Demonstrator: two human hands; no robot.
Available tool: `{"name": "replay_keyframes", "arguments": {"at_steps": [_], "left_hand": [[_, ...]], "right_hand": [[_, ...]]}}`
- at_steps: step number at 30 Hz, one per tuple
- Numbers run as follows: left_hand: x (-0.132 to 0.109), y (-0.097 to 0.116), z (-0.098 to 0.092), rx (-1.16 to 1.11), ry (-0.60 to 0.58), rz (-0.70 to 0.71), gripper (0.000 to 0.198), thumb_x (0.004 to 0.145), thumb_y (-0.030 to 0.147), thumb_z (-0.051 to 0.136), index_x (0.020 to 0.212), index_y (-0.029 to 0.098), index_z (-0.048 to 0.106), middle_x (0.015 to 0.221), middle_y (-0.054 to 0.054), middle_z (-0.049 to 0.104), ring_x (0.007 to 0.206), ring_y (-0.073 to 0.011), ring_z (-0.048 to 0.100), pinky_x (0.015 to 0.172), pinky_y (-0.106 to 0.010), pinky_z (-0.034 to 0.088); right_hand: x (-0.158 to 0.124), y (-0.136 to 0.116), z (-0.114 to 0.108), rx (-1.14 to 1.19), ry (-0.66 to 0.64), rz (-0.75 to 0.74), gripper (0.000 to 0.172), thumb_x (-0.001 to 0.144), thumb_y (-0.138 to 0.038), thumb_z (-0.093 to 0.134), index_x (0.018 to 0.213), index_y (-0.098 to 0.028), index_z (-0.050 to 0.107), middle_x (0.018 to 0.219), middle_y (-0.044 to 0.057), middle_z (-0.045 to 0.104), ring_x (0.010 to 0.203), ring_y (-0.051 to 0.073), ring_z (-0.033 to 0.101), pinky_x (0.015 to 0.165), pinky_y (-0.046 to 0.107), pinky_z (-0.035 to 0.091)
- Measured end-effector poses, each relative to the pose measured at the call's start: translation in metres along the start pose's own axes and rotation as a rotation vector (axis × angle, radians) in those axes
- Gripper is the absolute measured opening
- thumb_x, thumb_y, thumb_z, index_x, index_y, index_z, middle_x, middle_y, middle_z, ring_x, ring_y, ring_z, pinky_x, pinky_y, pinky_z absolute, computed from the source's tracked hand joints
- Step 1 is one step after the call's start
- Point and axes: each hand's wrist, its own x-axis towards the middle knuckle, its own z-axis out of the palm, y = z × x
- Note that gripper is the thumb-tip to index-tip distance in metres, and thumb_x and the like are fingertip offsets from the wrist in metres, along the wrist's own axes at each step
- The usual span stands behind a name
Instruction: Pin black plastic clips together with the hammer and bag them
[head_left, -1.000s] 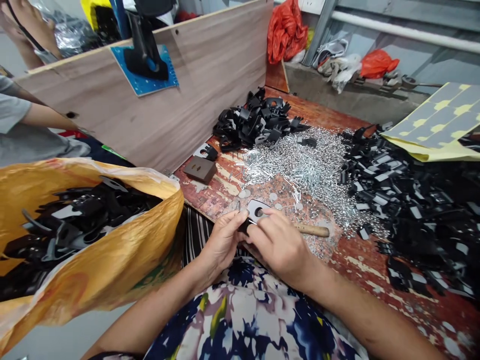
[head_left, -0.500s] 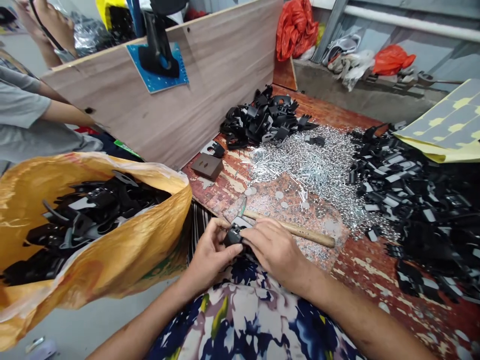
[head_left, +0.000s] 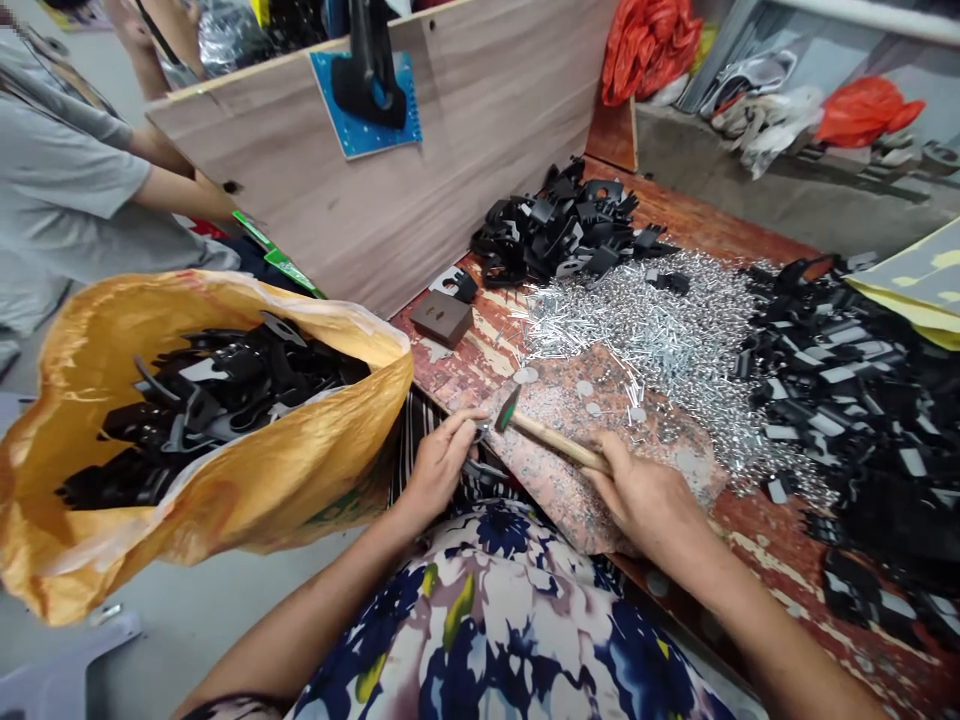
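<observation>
My right hand (head_left: 641, 490) is closed round the wooden handle of a small hammer (head_left: 551, 436), whose metal head (head_left: 507, 410) points toward my left hand. My left hand (head_left: 442, 460) pinches a small black metal part (head_left: 480, 468) at the near edge of the worn red worktable (head_left: 712, 540). The part is mostly hidden by my fingers. A heap of silver nails or pins (head_left: 660, 350) lies just beyond the hammer.
An orange sack (head_left: 225, 500) full of black metal parts stands at my left. More black parts are piled at the back (head_left: 562, 225) and right (head_left: 855, 390). A wooden board (head_left: 450, 160) walls the table's left side. A person in grey (head_left: 67, 200) sits beyond it.
My right hand left the black part and took the hammer by its handle. My left hand kept the part and drew it to the table's near edge. The camera turned left.
</observation>
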Motion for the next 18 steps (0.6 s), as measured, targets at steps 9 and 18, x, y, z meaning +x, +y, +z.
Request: {"name": "replay_keyframes", "arguments": {"at_steps": [9, 18], "left_hand": [[0.009, -0.017, 0.016, 0.137, 0.059, 0.100, 0.046, 0.103, 0.047, 0.037, 0.086, 0.017, 0.067, 0.064, 0.002, 0.052, 0.062, -0.0164, 0.052, 0.063, -0.027, 0.038], [0.012, -0.015, 0.017, 0.147, 0.076, 0.110, 0.048, 0.102, 0.046, 0.036, 0.090, 0.016, 0.072, 0.061, 0.002, 0.053, 0.060, -0.0172, 0.054, 0.062, -0.027, 0.040]], "right_hand": [[-0.020, -0.014, -0.018, 0.206, 0.464, -0.051, 0.065, 0.097, -0.012, 0.058, 0.156, -0.032, 0.041, 0.093, 0.002, 0.072, 0.064, 0.013, 0.063, 0.057, 0.026, 0.048], [-0.022, -0.013, 0.005, 0.151, 0.318, -0.032, 0.058, 0.101, -0.020, 0.054, 0.157, -0.029, 0.040, 0.095, 0.004, 0.070, 0.068, 0.014, 0.064, 0.061, 0.026, 0.051]]}}
